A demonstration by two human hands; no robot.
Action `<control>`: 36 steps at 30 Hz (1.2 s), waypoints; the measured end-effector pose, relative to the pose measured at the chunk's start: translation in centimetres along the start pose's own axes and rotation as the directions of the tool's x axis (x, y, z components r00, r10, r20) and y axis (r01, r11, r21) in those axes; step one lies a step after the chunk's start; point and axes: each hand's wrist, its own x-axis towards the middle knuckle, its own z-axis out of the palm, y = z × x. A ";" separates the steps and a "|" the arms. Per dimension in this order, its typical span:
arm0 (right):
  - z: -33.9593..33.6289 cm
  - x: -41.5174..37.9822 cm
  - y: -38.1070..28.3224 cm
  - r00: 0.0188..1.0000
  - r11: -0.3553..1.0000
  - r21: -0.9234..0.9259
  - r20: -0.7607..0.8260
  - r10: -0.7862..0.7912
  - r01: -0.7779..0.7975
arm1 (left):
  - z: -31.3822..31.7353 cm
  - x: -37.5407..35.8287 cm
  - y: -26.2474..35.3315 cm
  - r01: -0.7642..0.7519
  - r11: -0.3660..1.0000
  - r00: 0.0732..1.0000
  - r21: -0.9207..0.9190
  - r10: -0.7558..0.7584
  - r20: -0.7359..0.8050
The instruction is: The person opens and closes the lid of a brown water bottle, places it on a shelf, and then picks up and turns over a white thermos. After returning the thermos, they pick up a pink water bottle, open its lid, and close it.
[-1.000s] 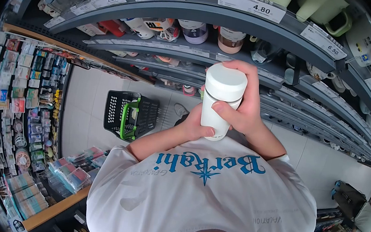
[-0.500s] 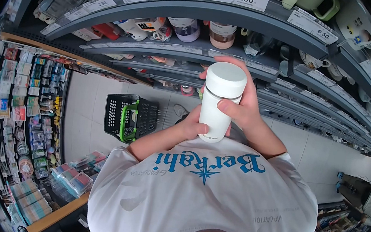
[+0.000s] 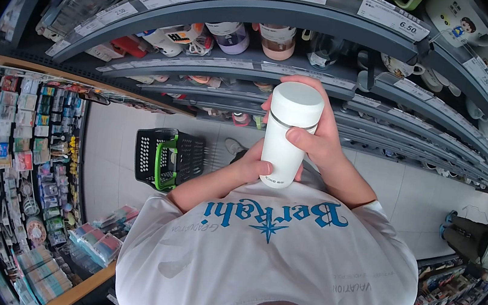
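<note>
A white bottle (image 3: 284,148) with a rounded lid (image 3: 299,99) and a thin dark ring below it stands nearly upright in front of my chest. My left hand (image 3: 252,167) grips its lower part from the left, thumb across the front near small print at the base. Wrapped around the upper part is my right hand (image 3: 322,139), with its thumb just under the ring and its fingers behind the lid. The lid is on the bottle.
Shelves (image 3: 225,11) of cups and mugs with price tags curve across the front. A black basket (image 3: 188,157) with a green handle is on the floor at left. Packaged goods (image 3: 27,104) hang far left. Another person (image 3: 479,242) is at right.
The shelves, basket and floor have shifted slightly left in view. The bottle has turned or tilted a little, showing more of the print at its base. Both hands keep their hold.
</note>
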 end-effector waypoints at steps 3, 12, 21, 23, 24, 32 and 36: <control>0.7 -0.1 0.1 0.994 0.997 -0.067 -0.102 -0.033 0.027 | -0.4 0.0 -0.5 0.006 0.999 0.999 -0.035 -0.005 0.038; 0.1 -0.3 0.1 0.999 1.000 0.007 -0.027 -0.026 0.026 | -0.5 -0.1 -0.6 -0.002 0.999 0.999 -0.050 0.004 0.041; 0.2 0.2 0.2 1.000 1.000 -0.002 0.005 -0.017 0.017 | -1.0 -0.3 -0.6 -0.009 0.999 0.999 -0.045 0.012 0.049; 0.3 0.2 0.3 1.000 1.000 0.005 0.002 -0.017 0.017 | -0.9 -0.4 -0.5 -0.014 0.999 0.999 -0.045 0.016 0.045; 0.4 0.3 0.4 1.000 1.000 0.011 -0.003 -0.019 0.019 | -0.8 -0.4 -0.4 -0.019 0.998 0.999 -0.056 0.020 0.029; 1.1 0.6 0.5 0.996 0.998 -0.060 -0.086 -0.027 0.022 | -0.6 -0.4 0.2 -0.036 0.998 0.999 -0.051 0.037 0.027; 0.3 0.5 0.4 1.000 1.000 0.020 -0.003 0.002 -0.002 | -0.7 -0.3 0.0 -0.022 0.999 0.999 -0.047 0.023 0.026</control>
